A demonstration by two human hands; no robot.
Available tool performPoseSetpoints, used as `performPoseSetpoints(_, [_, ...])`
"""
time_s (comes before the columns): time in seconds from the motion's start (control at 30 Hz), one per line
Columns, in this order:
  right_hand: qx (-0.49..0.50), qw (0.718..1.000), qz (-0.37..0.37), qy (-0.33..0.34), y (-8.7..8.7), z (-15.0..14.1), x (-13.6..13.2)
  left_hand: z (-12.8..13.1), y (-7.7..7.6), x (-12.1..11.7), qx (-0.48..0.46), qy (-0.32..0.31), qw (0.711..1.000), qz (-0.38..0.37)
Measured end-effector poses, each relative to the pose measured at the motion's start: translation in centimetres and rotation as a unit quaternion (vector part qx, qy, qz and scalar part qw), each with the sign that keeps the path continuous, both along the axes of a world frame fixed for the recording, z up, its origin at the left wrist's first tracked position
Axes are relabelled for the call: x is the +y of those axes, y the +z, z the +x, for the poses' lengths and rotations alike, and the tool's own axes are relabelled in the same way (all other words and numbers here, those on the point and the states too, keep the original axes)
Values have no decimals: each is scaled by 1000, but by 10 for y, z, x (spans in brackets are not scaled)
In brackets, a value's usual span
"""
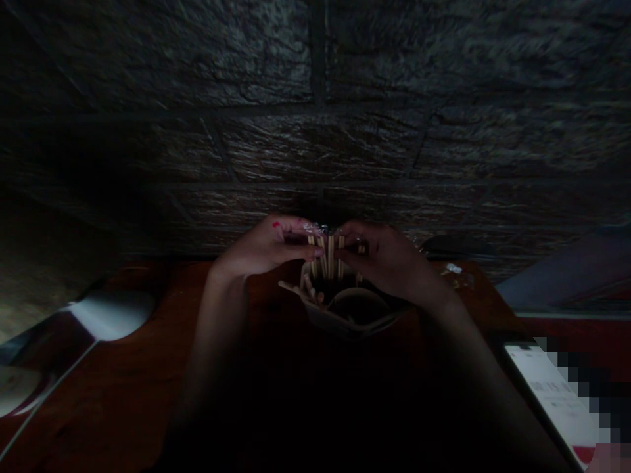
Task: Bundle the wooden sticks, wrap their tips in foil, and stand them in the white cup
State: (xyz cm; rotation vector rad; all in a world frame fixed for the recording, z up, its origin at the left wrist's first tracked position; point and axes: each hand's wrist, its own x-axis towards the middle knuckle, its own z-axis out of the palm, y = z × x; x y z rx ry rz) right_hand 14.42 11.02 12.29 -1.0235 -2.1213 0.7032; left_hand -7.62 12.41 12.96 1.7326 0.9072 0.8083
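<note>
The scene is very dark. My left hand [269, 246] and my right hand [382, 256] meet above a small pale container [340, 318] on a reddish-brown table [128, 394]. Both hands pinch a bundle of thin wooden sticks [327, 255] standing upright, with a bit of clear wrapping at the top. More sticks lean inside the container and over its left rim.
A dark stone-patterned wall [315, 118] rises right behind the table. A lit phone screen [552, 394] lies at the lower right. A pale curved object [111, 314] sits at the left edge. Small scraps [453, 269] lie at the far right of the table.
</note>
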Motion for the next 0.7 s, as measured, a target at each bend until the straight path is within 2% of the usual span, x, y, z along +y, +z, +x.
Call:
performPoseSetpoints(0.2, [32, 999, -12, 0, -1, 0, 2, 2, 1, 2, 4, -2, 1000, 0])
performPoseSetpoints(0.4, [38, 998, -45, -3, 2, -2, -1, 3, 0, 1, 8, 4, 999, 32])
performPoseSetpoints(0.7, [18, 1000, 4, -24, 1, -1, 1, 3, 2, -2, 4, 7, 998, 55])
